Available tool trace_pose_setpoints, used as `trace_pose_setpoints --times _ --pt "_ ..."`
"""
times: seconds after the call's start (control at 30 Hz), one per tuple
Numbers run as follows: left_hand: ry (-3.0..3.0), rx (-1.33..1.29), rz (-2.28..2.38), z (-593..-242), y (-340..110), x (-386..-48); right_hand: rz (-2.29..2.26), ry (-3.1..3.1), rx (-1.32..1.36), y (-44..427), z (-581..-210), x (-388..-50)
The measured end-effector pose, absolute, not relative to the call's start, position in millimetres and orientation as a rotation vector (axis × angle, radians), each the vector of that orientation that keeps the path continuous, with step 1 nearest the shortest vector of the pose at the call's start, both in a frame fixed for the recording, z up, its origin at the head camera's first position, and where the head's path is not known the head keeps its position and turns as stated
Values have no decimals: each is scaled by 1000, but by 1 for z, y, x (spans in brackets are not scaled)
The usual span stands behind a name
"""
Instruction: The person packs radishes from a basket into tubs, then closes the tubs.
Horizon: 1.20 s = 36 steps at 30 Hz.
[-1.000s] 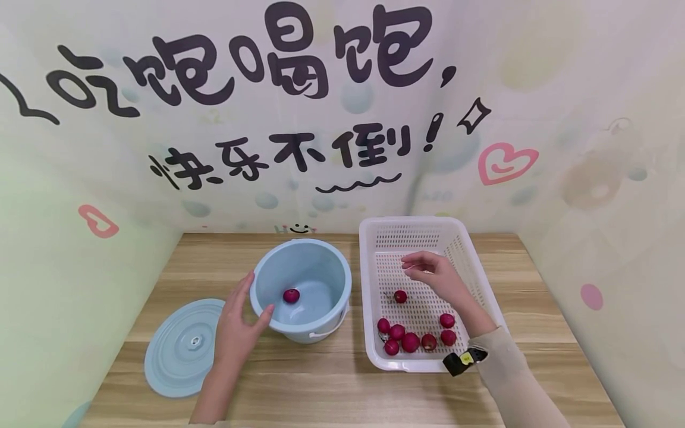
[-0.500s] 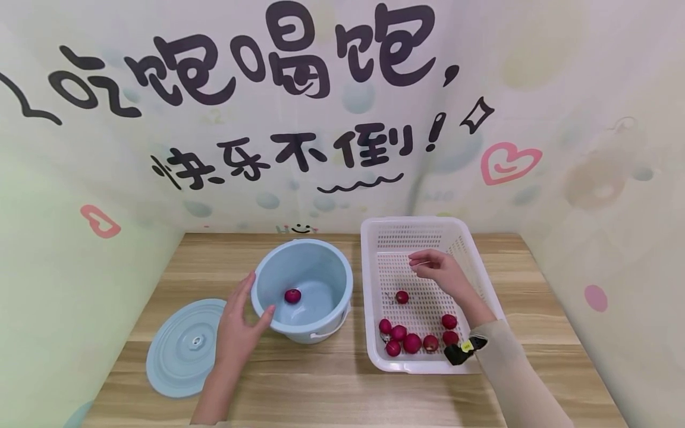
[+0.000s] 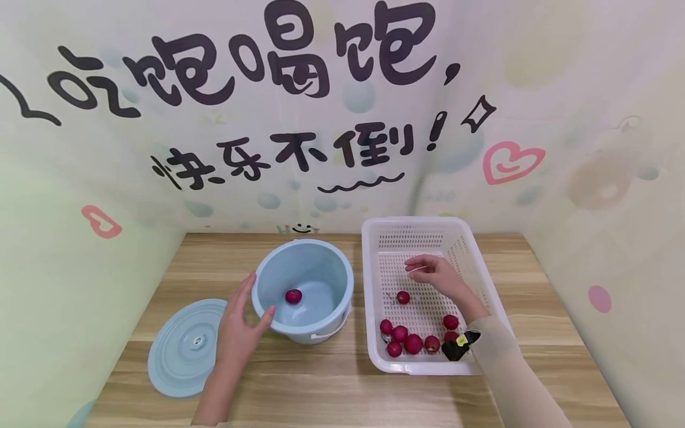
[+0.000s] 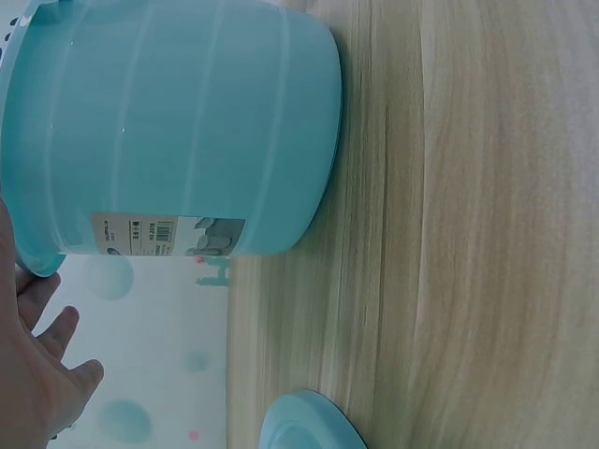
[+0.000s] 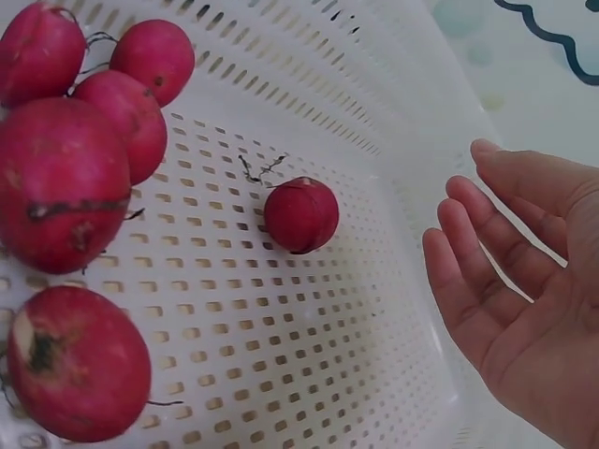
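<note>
Head view: my left hand point(image 3: 239, 333) rests with thumb and fingers spread at the rim of the blue bucket point(image 3: 316, 261), in which one red radish point(image 3: 293, 296) lies; left of the bucket is its lid point(image 3: 179, 362), and right of it the white basket point(image 3: 370, 297) holds more radishes point(image 3: 413, 343), over which my right hand point(image 3: 436, 276) hovers, fingers loosely bent around nothing. Left wrist view: a label point(image 4: 136, 234) marks the bucket's side, though how many of my fingers touch the rim I cannot tell. Right wrist view: my right palm shows, bare, beyond a lone radish point(image 5: 300, 215) in the basket.
</note>
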<state>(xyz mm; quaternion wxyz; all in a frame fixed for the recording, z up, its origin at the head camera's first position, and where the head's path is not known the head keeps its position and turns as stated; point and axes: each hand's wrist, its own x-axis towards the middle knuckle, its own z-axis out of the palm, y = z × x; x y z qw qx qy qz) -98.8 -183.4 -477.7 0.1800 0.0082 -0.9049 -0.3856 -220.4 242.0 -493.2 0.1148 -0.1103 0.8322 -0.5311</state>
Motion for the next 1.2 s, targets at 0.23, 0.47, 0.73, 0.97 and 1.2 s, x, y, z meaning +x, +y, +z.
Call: trace_pose_setpoints --times 0.23,0.47,0.73,0.97,1.2 --pt "-2547 23 -1097 -478 -184 -99 -1490 2406 -320 242 -497 -220" --pt "-2538 14 -1103 -480 -185 -98 -1408 2381 -326 243 -507 -223" --pt "-2543 10 -1101 -480 -185 -98 -1339 2356 -354 243 -514 -223" --pt "-2553 19 -1106 -479 -184 -98 -1300 2347 -360 239 -512 -221" --pt "-2563 29 -1102 -480 -185 -98 -1236 2345 -411 240 -518 -223"
